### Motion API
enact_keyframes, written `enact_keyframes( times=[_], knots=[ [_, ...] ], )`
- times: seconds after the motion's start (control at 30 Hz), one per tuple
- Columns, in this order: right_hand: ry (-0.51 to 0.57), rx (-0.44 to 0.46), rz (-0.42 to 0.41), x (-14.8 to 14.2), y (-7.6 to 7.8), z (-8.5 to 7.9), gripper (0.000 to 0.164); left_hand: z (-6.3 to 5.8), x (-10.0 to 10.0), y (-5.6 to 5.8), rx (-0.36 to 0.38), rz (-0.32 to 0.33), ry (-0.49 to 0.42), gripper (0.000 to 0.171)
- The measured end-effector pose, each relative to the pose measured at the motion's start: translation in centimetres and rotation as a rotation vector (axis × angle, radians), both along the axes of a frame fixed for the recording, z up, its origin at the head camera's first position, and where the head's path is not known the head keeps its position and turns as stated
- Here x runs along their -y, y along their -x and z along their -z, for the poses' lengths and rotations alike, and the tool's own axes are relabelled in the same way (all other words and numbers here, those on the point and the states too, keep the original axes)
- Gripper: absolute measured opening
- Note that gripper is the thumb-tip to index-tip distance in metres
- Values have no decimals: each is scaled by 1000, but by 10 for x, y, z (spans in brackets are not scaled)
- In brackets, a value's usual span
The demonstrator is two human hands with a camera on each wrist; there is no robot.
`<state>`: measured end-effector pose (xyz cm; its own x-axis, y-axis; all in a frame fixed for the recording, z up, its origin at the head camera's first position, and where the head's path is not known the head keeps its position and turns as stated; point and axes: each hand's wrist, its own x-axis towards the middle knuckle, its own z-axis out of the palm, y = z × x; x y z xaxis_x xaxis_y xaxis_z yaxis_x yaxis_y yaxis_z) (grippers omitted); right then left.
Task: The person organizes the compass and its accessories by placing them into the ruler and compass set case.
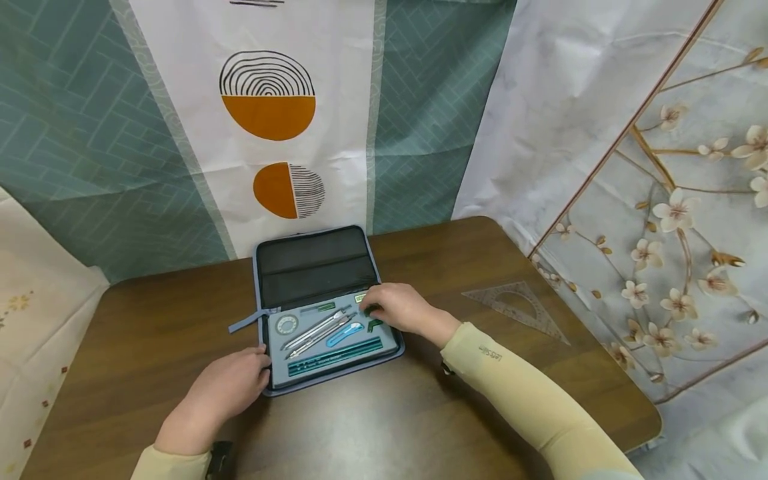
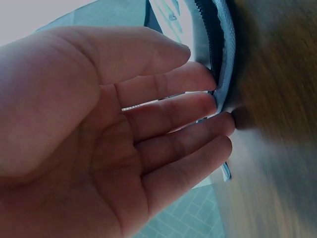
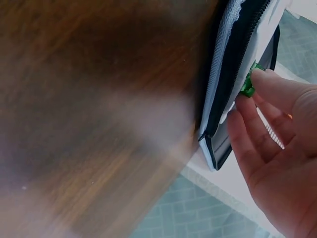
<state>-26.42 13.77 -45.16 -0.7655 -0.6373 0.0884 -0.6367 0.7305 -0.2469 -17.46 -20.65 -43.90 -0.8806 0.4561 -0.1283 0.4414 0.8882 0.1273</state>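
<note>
An unzipped stationery case (image 1: 317, 275) lies with its lid raised at the back. My right hand (image 1: 403, 309) reaches over its right side and pinches a small green piece (image 3: 247, 86) between thumb and fingertips; its exact kind is unclear. Beside that hand, a second green piece (image 1: 375, 325) sits in the grey insert. At the case's left edge, my left hand (image 1: 234, 380) rests its fingertips, loosely extended, against the zipped rim (image 2: 226, 59). Silver compasses (image 1: 319, 335), a blue utility knife (image 1: 345, 334), dark green pencils (image 1: 335, 357) and a round white disc (image 1: 287, 325) fill the insert.
A clear plastic set square (image 1: 549, 325) lies on the wooden table (image 1: 444, 413), right of the case. A blue strap (image 1: 245, 323) sticks out from the case's left side. Patterned cloth (image 1: 432, 113) hangs behind the table.
</note>
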Motion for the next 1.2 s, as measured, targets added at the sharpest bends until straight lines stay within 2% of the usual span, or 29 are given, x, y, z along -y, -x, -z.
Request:
enact_keyframes(
  times=[0.13,0.43,0.73,1.03,1.2],
  knots=[
    [20,29,-12,-4,0,-1,26,-1,0,0,-14,8,-4,22],
    [42,66,-18,-9,-2,-3,25,-1,2,0,6,-7,0,22],
    [43,30,42,-6,1,0,26,0,1,-2,5,-16,0,22],
    [38,-23,14,-2,4,7,27,1,3,-4,-7,-21,-7,21],
    [48,-13,13,-1,4,8,26,2,7,-7,-14,-30,-11,21]
  ],
)
